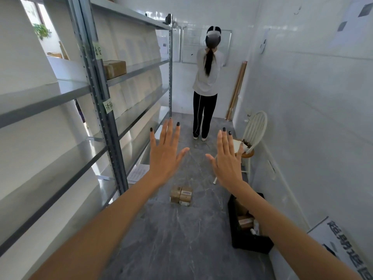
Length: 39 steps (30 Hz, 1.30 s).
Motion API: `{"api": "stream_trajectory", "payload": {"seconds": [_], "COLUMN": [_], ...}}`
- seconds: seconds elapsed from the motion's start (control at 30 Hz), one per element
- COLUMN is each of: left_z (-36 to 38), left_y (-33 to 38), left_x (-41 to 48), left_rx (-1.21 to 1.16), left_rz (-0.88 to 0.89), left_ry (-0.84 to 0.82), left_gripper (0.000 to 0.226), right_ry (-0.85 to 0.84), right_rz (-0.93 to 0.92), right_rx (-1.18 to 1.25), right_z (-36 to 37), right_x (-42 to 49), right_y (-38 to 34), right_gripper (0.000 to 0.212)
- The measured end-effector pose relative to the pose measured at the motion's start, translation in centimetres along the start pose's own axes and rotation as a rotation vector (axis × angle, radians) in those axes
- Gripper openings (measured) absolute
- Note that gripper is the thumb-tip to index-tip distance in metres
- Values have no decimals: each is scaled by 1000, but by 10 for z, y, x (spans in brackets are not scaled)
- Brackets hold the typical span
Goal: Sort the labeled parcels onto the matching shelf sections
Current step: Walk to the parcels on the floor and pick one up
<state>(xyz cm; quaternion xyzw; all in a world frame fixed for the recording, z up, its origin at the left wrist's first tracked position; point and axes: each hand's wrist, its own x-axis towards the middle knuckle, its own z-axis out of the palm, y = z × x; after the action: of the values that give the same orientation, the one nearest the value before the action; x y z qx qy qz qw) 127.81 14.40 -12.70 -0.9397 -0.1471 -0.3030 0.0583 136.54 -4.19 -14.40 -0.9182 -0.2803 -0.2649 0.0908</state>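
Both my arms stretch forward over the grey floor. My left hand (165, 152) and my right hand (227, 158) are held flat with fingers spread, palms away from me, holding nothing. Below them a small cluster of brown labeled parcels (181, 195) lies on the floor. More parcels sit in a black bin (248, 237) at the lower right, partly hidden by my right forearm. One brown parcel (114, 68) rests on a shelf of the metal rack (105, 110) on my left. Green handwritten labels (98, 51) (109, 106) are stuck on the rack's upright.
A person (207, 77) stands at the far end of the narrow aisle, back to me, facing a whiteboard. A white chair (253, 136) stands by the right wall. Wooden poles (237, 89) lean in the far corner. A printed cardboard box (343, 245) is at the lower right.
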Motion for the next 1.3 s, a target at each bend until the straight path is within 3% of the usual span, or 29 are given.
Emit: {"api": "stream_trajectory", "payload": {"seconds": [0.67, 1.3], "left_z": [127, 278], "left_y": [-87, -89], "left_x": [141, 223], "left_rx": [-47, -51], "left_rz": [18, -26], "left_ry": [-35, -238], "left_gripper": [73, 75], "right_ry": [-99, -281], "right_rz": [0, -53], "right_rx": [-7, 109], "right_z": [130, 283], "right_x": [146, 244], "right_y": [7, 32], "right_gripper": [85, 78]}}
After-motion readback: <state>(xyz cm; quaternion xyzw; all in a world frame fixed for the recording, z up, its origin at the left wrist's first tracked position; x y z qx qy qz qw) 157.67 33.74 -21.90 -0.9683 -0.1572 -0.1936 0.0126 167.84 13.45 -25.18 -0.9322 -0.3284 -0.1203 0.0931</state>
